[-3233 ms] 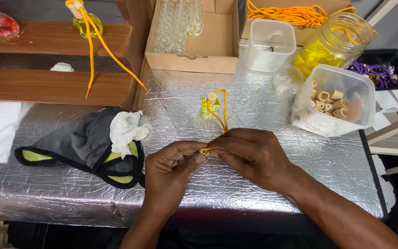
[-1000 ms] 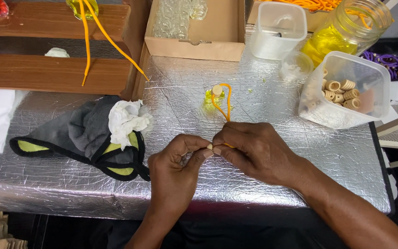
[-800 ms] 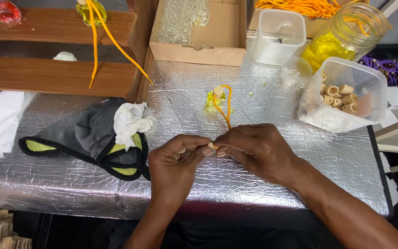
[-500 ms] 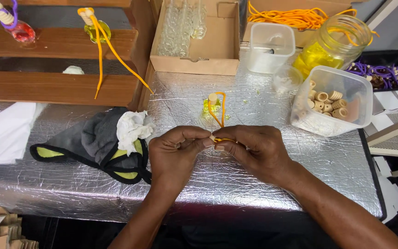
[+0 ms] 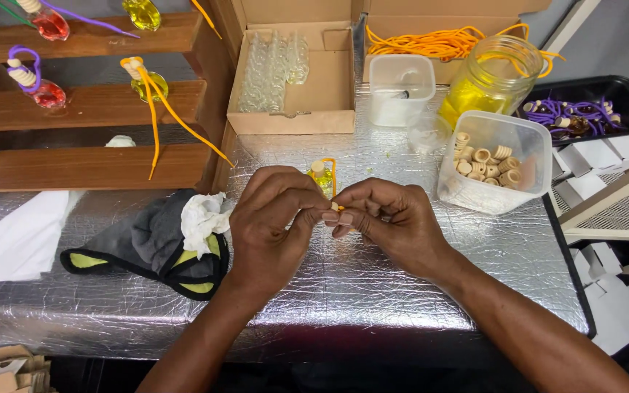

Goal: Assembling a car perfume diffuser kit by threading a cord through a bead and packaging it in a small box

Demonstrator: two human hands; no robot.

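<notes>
Both hands meet fingertip to fingertip above the foil-covered table point(image 5: 373, 291): left hand point(image 5: 271, 225) and right hand point(image 5: 391, 222) pinch a small wooden bead point(image 5: 334, 207) with orange cord between curled fingers.

Two hands: left hand point(image 5: 271, 225), right hand point(image 5: 391, 222); two cardboard boxes point(image 5: 293, 65); two clear plastic tubs point(image 5: 493, 164); one glass jar point(image 5: 493, 80); one black tray point(image 5: 591, 109); five small filled bottles on wooden shelves point(image 5: 52, 94), one more on foil table point(image 5: 320, 177); one grey-yellow cloth point(image 5: 147, 247); wooden rings in tub too many to count.
</notes>
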